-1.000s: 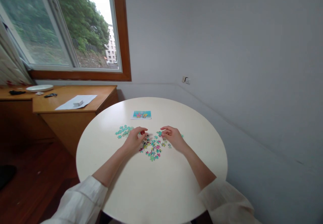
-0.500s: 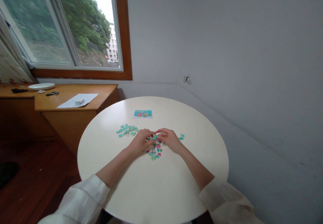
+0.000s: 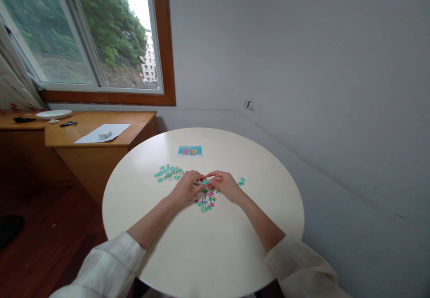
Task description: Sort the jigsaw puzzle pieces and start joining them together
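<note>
On the round cream table [image 3: 201, 253] lies a heap of small jigsaw pieces [image 3: 206, 201] in teal, pink and green. My left hand [image 3: 187, 187] and my right hand [image 3: 225, 184] meet over the heap, fingertips together on a teal piece [image 3: 205, 182], fingers curled in a pinch. A second cluster of teal pieces [image 3: 168, 173] lies to the left of my left hand. Two loose teal pieces [image 3: 241, 182] lie to the right of my right hand. A small printed picture card [image 3: 189, 150] sits further back on the table.
A wooden desk [image 3: 101, 143] stands at the left under the window, with a paper sheet [image 3: 101, 133], a white plate [image 3: 53, 114] and small dark items. Grey walls close off the back and right. A wall socket [image 3: 249, 105] sits behind the table.
Both hands have come together from apart over the heap, and now pinch at one teal piece. In the last half second they barely move.
</note>
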Motion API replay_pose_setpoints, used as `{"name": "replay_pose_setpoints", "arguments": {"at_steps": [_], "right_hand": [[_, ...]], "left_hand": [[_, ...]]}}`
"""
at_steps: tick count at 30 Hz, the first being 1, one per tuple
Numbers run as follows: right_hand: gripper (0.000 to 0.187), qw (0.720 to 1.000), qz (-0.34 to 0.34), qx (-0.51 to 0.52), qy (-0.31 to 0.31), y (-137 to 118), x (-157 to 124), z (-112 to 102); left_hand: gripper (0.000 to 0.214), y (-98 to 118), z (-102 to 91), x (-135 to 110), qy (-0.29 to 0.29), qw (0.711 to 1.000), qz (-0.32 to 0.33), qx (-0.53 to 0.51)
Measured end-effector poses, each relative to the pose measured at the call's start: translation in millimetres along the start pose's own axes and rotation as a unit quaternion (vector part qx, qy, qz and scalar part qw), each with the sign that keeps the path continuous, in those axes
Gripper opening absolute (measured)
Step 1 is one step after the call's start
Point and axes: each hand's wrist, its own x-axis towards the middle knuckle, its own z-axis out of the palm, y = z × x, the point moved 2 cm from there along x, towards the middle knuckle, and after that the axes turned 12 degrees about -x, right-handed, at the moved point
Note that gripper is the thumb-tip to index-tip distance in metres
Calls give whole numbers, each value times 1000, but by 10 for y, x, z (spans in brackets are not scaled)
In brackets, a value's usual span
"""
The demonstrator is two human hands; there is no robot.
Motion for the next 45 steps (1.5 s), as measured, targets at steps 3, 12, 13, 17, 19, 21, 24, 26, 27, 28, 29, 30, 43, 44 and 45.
{"name": "replay_pose_setpoints", "arguments": {"at_steps": [3, 12, 13, 17, 19, 21, 24, 26, 27, 28, 29, 30, 43, 44, 45], "right_hand": [[27, 999, -6, -31, 11, 26, 20, -76], [17, 919, 82, -291, 255, 355, -34, -1026], [16, 907, 98, -320, 254, 394, -53, -1096], [14, 879, 166, -390, 218, 472, -110, -1192], [14, 875, 178, -404, 198, 470, -121, -1172], [16, 872, 181, -416, 183, 460, -123, -1149], [21, 866, 184, -433, 166, 454, -119, -1136], [22, 863, 188, -440, 162, 456, -116, -1138], [22, 862, 188, -442, 161, 457, -114, -1139], [21, 861, 189, -444, 162, 458, -112, -1139], [20, 860, 189, -444, 164, 458, -111, -1139], [19, 859, 189, -445, 167, 457, -110, -1138], [12, 856, 170, -448, 193, 541, -82, -1154], [12, 854, 167, -456, 187, 538, -79, -1149], [11, 851, 163, -465, 183, 535, -78, -1144]], "left_hand": [[18, -16, -93, 10, 10, 1000, -9, 20], [24, -356, -391, -27, -45, 972, -207, 99], [26, -373, -396, -35, -49, 969, -217, 108], [28, -381, -415, -43, -55, 961, -232, 143], [28, -382, -429, -40, -57, 957, -237, 158], [28, -398, -437, -39, -60, 954, -239, 170], [28, -448, -434, -47, -65, 948, -248, 186], [27, -480, -426, -56, -63, 945, -254, 197], [26, -490, -423, -59, -59, 944, -256, 200], [25, -495, -420, -62, -55, 943, -257, 203], [24, -494, -419, -63, -49, 943, -257, 204], [23, -490, -418, -64, -44, 944, -256, 204], [20, -535, -425, -90, -10, 952, -253, 172], [20, -541, -428, -93, -11, 951, -254, 174], [20, -545, -429, -95, -13, 951, -256, 175]]}}
